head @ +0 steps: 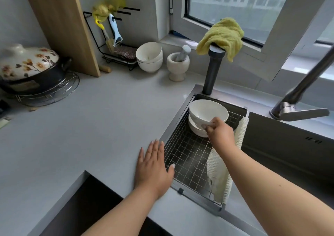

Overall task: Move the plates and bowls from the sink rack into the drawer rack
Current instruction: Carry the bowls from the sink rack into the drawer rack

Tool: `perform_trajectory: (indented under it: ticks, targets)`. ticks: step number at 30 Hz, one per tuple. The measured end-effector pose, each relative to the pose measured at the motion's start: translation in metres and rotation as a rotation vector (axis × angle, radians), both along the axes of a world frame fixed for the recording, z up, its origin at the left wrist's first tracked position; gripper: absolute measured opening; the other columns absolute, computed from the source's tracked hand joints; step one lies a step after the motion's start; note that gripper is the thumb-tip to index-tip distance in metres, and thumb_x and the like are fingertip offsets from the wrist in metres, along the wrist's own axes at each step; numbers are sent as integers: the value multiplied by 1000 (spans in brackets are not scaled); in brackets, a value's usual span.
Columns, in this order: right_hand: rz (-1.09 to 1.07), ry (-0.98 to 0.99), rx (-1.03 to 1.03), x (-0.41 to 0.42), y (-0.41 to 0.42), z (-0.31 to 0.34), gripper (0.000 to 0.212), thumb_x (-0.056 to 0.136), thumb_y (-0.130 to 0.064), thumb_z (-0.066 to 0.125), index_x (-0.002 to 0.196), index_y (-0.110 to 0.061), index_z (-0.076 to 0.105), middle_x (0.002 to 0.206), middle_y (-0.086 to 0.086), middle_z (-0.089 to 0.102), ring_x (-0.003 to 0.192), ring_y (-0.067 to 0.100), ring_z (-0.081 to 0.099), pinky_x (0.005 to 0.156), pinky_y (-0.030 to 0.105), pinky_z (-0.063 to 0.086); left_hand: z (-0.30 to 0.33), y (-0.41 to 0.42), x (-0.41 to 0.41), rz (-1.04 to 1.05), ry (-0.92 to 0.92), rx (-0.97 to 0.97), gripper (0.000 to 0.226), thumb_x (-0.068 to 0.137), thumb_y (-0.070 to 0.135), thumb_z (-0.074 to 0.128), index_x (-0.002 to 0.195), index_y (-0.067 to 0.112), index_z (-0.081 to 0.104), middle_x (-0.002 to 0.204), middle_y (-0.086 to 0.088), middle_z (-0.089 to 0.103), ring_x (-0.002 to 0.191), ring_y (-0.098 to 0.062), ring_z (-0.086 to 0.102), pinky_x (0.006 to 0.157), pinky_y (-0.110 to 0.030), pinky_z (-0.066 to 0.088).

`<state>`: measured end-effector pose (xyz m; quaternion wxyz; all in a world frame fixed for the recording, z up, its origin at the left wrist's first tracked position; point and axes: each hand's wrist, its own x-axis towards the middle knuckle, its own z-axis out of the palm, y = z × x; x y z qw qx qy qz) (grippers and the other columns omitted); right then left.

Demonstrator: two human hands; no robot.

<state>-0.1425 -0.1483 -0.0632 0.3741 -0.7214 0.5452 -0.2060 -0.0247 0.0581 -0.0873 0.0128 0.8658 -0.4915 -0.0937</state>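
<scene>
head view: right hand (219,133) is reaching into the sink rack (188,156), its fingers (210,125) pinching the near rim of the top bowl (207,112). that white bowl is sitting tilted on a second bowl (196,130), and both are resting in the far end of the wire rack, near the dark pipe (213,69) with a yellow-green cloth (223,36) draped over it. a white mesh cloth (219,170) is hanging over the rack's right edge, just under the right forearm. left hand (153,165) is lying flat on the grey tabletop (90,118) just beside the rack's left edge, fingers straight and released, holding nothing, thumb tip reaching over the rack's rim. farther back on the tabletop, two more stacked white bowls (149,56) are standing beside a mortar and pestle (178,64), with a flowered pot (29,67) on a wire stand at far left.
</scene>
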Motion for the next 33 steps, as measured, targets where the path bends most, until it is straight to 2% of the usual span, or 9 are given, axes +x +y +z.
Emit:
perform_trajectory:
  ticks: [6,11,14,16,19,24,26,30,33]
  targets:
    - [32,-60,-95,-26,40,37,24,83,-31,70,85,-12,54,72,2,60,66,18,53,54,29,39,2,1,3,20,95,-2,81,95,60,24,152,18,-15,160,2,-18,145,-11,-20,119,-38,-12]
    - [95,-85,-111,-56,91,56,33,74,-39,77,81,-16,55,73,-5,63,71,15,60,59,30,49,31,4,-12,337,734,-477,60,99,45,41,151,20,26,157,0,27,144,-16,24,118,-37,21]
    - [161,-51,-127,-74,123,58,41,65,-52,79,77,-23,52,70,-9,66,69,11,64,62,28,52,56,12,-36,471,844,-711,45,100,46,37,136,21,47,134,5,51,120,-12,47,101,-29,36]
    - [212,-54,-142,-86,145,61,44,62,-53,80,76,-22,52,66,-11,65,66,9,64,60,23,51,67,20,-47,523,1057,-788,55,93,61,36,130,25,51,128,4,58,115,-15,55,100,-37,46]
    - [310,-63,-164,-106,177,66,47,62,-57,76,79,-19,54,64,-14,61,66,8,64,59,24,51,80,44,-64,573,1358,-736,56,88,68,39,129,33,53,122,-6,63,109,-27,63,78,-43,59]
    - [469,-119,-105,-127,226,80,34,81,-61,51,83,-27,54,77,-11,64,72,5,62,61,19,49,99,106,-95,665,1506,-776,40,96,54,44,125,29,55,119,-13,63,107,-32,63,77,-44,59]
    - [515,-180,-72,-130,245,83,32,87,-58,44,93,-29,56,81,-9,66,78,10,64,70,29,55,105,134,-106,741,1526,-829,34,98,51,41,113,26,58,112,-15,65,102,-32,65,77,-44,59]
    - [518,-409,19,-127,285,87,47,88,-51,47,130,-32,39,80,-1,64,72,16,64,60,28,53,112,189,-119,881,1541,-979,35,98,51,42,109,22,58,110,-18,64,97,-35,66,79,-47,58]
    - [533,-478,200,-116,313,89,53,89,-46,51,135,-27,33,90,3,59,75,19,64,61,28,50,116,231,-124,972,1539,-1095,38,98,50,42,110,19,59,108,-18,65,95,-34,66,73,-44,58]
